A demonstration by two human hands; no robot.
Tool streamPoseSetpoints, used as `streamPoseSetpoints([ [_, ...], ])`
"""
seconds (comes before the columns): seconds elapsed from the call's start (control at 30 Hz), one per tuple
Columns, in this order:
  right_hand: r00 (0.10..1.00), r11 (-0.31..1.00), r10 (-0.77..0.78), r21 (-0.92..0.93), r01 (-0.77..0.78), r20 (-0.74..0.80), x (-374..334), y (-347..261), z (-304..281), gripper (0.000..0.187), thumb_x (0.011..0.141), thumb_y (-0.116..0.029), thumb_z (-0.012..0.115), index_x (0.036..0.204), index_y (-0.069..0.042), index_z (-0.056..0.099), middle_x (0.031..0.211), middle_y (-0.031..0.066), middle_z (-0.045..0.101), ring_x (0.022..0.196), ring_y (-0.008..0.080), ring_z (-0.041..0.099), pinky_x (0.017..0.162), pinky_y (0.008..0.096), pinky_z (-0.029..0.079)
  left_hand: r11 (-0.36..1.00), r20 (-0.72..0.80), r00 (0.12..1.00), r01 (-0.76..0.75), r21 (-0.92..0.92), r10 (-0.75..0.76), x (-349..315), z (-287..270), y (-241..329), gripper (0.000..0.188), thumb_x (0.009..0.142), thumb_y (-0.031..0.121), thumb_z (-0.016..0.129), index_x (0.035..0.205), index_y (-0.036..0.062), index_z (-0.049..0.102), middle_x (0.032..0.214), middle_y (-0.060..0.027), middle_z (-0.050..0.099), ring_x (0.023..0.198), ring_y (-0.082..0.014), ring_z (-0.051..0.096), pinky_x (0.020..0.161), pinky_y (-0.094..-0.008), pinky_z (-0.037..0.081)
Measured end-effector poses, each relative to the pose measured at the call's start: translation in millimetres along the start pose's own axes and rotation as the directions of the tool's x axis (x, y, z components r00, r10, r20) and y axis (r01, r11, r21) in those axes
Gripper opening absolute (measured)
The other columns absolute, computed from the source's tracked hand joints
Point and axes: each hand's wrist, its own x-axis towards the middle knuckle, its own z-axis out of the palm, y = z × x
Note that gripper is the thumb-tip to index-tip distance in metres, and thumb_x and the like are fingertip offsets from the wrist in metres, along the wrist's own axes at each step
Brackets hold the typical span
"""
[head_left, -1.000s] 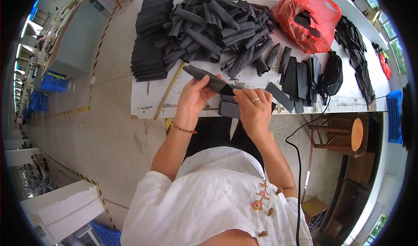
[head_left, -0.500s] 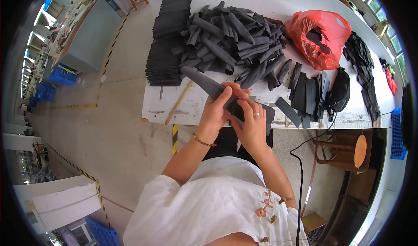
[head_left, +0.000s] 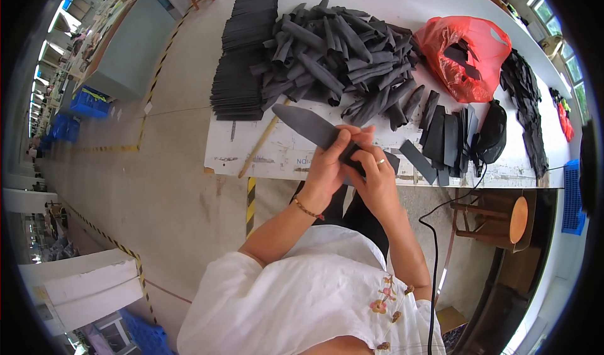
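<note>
A long dark grey strip of thin sheet material point(head_left: 303, 123), with a tapered end pointing up and left, is held above the table's front edge. My left hand point(head_left: 327, 165) grips it near the middle, thumb on top. Close beside, my right hand point(head_left: 376, 174) has its bent fingers closed on the strip's other end, partly hiding it. Beyond them lies a heap of curled dark pieces point(head_left: 327, 56). A long neat stack of flat dark pieces point(head_left: 242, 59) stands left of the heap.
A wooden stick point(head_left: 259, 146) lies near the table's front left. Right of the heap sit a red plastic bag point(head_left: 469, 81), loose dark strips point(head_left: 443, 138) and a black bundle point(head_left: 492, 132). A black cable point(head_left: 434, 242) hangs off the edge near a wooden stool point(head_left: 517, 220).
Both hands have shifted slightly right with the strip. Its free end, rounded and curled before, now shows a flatter, broader face.
</note>
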Motion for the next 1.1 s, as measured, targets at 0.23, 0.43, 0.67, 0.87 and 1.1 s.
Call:
streamPoseSetpoints([
  [0.23,0.995,0.994,0.104,-0.016,-0.104,0.006,-2.9,1.0,-5.9,0.033,0.073,-0.001,0.074,0.099,-0.003,0.054,0.102,0.0137,0.057,0.088,0.0348,0.061,0.069,0.0405,0.052,1.000,-0.078,0.997,-0.008,-0.010,0.007,4.0,-4.9,5.2,0.023,0.097,0.023,0.057,0.109,0.0037,0.058,0.110,-0.0170,0.066,0.112,-0.0273,0.059,0.100,-0.0409,0.044],
  [0.43,1.000,1.000,0.005,-0.004,-0.005,-0.010,-2.6,9.5,-17.2,0.024,0.075,0.001,0.074,0.092,-0.001,0.058,0.098,0.0139,0.059,0.084,0.0329,0.063,0.066,0.0384,0.052,0.987,-0.230,0.968,-0.123,-0.102,0.097,9.8,20.0,31.4,0.031,0.097,0.026,0.057,0.116,0.0015,0.055,0.101,-0.0116,0.066,0.103,-0.0271,0.062,0.096,-0.0393,0.047],
  [0.67,0.998,0.995,-0.060,0.074,0.061,-0.026,17.2,8.5,-16.5,0.019,0.075,0.002,0.073,0.087,0.000,0.058,0.094,0.0126,0.060,0.077,0.0307,0.062,0.063,0.0367,0.051,0.983,-0.154,0.981,-0.138,-0.119,0.119,9.0,13.7,5.7,0.029,0.098,0.025,0.054,0.116,0.0016,0.055,0.098,-0.0095,0.066,0.095,-0.0260,0.064,0.091,-0.0378,0.049],
  [0.87,0.998,0.992,-0.043,0.116,0.047,-0.035,16.4,12.7,-6.8,0.017,0.074,0.002,0.072,0.085,-0.001,0.059,0.092,0.0118,0.060,0.076,0.0301,0.062,0.063,0.0362,0.051,0.979,-0.185,0.970,-0.175,-0.105,0.154,4.6,17.1,-2.0,0.029,0.099,0.026,0.053,0.116,0.0019,0.055,0.095,-0.0084,0.066,0.095,-0.0246,0.064,0.090,-0.0360,0.048],
  [1.1,0.996,0.988,-0.056,0.138,0.066,-0.074,19.8,16.1,-1.3,0.015,0.076,0.003,0.071,0.084,-0.001,0.060,0.092,0.0119,0.062,0.072,0.0280,0.062,0.062,0.0331,0.049,0.975,-0.184,0.971,-0.179,-0.134,0.153,5.8,17.5,-8.1,0.029,0.100,0.026,0.050,0.115,0.0013,0.055,0.094,-0.0082,0.065,0.096,-0.0239,0.064,0.088,-0.0349,0.049],
])
